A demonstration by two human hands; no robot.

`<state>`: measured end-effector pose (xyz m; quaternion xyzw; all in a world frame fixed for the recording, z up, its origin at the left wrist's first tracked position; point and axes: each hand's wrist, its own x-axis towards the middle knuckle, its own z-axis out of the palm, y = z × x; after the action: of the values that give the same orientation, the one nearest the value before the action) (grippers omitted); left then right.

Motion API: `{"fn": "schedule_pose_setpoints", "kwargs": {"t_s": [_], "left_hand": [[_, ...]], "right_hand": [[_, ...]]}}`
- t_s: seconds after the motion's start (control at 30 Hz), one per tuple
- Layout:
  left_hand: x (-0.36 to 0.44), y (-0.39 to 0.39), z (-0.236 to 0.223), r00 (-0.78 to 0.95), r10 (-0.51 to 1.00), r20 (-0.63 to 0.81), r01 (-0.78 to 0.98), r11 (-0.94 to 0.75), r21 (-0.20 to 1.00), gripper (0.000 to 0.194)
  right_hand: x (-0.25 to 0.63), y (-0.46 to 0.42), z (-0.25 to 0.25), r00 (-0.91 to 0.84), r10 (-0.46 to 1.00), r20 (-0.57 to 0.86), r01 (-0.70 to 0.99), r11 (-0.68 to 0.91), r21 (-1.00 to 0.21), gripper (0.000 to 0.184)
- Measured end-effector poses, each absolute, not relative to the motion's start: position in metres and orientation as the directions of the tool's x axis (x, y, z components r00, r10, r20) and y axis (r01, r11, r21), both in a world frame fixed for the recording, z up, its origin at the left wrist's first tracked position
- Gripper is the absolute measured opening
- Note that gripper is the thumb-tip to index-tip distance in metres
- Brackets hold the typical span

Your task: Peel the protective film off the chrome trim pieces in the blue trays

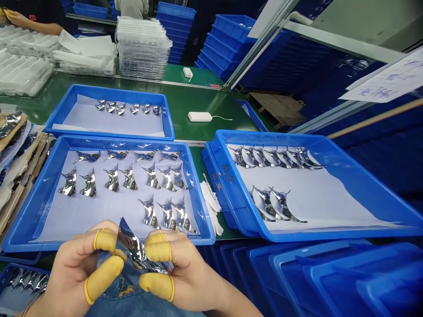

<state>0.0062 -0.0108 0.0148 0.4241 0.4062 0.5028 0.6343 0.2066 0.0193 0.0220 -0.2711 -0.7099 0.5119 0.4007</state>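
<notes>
A shiny curved chrome-like metal piece (134,246) with a pointed upper tip is held up in front of my body. My right hand (185,268) pinches its right end between thumb and fingers. On the other side, my left hand (82,259) has its fingertips closed at the piece's left edge, partly hidden behind it. Yellow finger cots cover several fingertips on both hands. Just beyond my hands, a blue tray (198,193) lined with white paper holds similar shiny pieces (112,178) in rows.
At right, stacked blue trays (330,237) hold more pieces (280,204). Another tray (169,119) lies farther back. A white cable device (200,116) rests on the green table (185,97). Clear plastic trays (142,50) stand behind; a co-worker's arm (36,25) shows at top left.
</notes>
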Motion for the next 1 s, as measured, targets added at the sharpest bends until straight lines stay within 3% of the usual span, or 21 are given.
{"fn": "schedule_pose_setpoints", "kwargs": {"t_s": [0.13, 0.23, 0.33, 0.5, 0.8, 0.9, 1.0], "left_hand": [[0.003, -0.016, 0.008, 0.153, 0.984, -0.086, -0.311, 0.131, 0.941, 0.021], [-0.001, -0.018, 0.003, 0.174, 0.967, -0.186, -0.356, 0.237, 0.904, 0.033], [-0.005, -0.013, 0.007, 0.321, 0.912, -0.254, -0.417, 0.377, 0.827, 0.048], [-0.001, 0.004, 0.021, 0.520, 0.823, -0.229, -0.532, 0.522, 0.667, 0.032], [0.002, 0.002, 0.010, 0.579, 0.751, -0.317, -0.578, 0.653, 0.490, 0.048], [0.002, 0.005, 0.014, 0.545, 0.778, -0.312, -0.582, 0.619, 0.527, 0.044], [0.003, 0.007, 0.019, 0.430, 0.852, -0.299, -0.547, 0.510, 0.664, 0.040]], "right_hand": [[0.200, 0.018, 0.024, -0.501, 0.791, 0.351, -0.034, 0.387, -0.921, 0.028], [0.198, 0.018, 0.022, -0.494, 0.790, 0.362, -0.053, 0.388, -0.920, 0.027], [0.197, 0.018, 0.018, -0.521, 0.798, 0.304, -0.099, 0.298, -0.950, 0.031], [0.196, 0.017, 0.014, -0.548, 0.802, 0.240, -0.185, 0.164, -0.969, 0.033], [0.193, 0.018, 0.019, -0.498, 0.814, 0.299, -0.201, 0.227, -0.953, 0.029], [0.193, 0.016, 0.017, -0.482, 0.807, 0.342, -0.191, 0.284, -0.939, 0.025], [0.195, 0.014, 0.016, -0.475, 0.791, 0.386, -0.155, 0.357, -0.921, 0.019]]}}
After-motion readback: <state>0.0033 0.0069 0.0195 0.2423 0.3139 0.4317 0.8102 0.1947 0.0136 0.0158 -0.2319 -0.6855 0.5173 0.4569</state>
